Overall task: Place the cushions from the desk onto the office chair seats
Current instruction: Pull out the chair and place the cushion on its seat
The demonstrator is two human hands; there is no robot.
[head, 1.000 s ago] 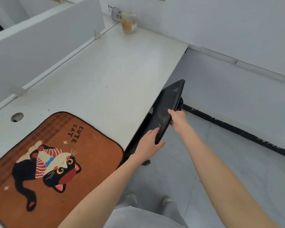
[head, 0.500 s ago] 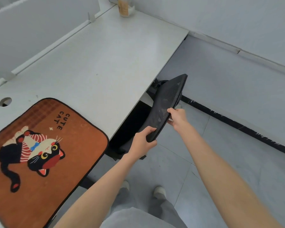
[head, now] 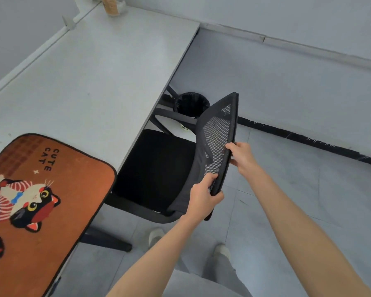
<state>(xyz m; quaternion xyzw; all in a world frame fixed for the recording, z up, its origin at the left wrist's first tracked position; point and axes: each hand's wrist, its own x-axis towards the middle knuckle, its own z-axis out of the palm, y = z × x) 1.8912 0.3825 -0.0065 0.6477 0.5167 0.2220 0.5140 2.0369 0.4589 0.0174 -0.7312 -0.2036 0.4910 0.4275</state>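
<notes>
Head view: both hands (left (head: 201, 197), right (head: 242, 158)) on chair backrest (head: 217, 138).

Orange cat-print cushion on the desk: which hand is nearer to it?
Left. The left hand grips the black mesh chair back's lower edge, nearer the orange cat-print cushion; the right hand holds the far edge.

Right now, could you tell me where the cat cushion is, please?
In the head view, the cushion lies at lower left on the desk, overhanging its near edge, left of the chair seat.
</notes>
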